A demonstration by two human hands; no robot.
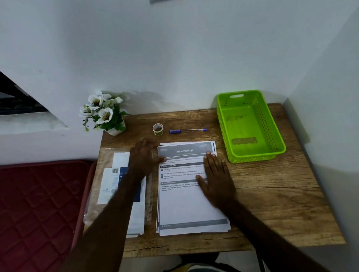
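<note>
One paper stack [190, 207]; behind it one pen [187, 130] and one tape roll [158, 128], right of it one basket [222, 130], behind-left one flower pot [115, 130].

Pose: left hand [144, 157] palm down at the upper left corner of the stack of white printed paper sheets [190, 207], thumb tip on the stack's left edge. The right hand [216, 180] lies flat on the stack's right half, fingers [210, 158] straight, pointing toward its top edge. Both bare forearms enter from below the stack, the left one passing left of it.
</note>
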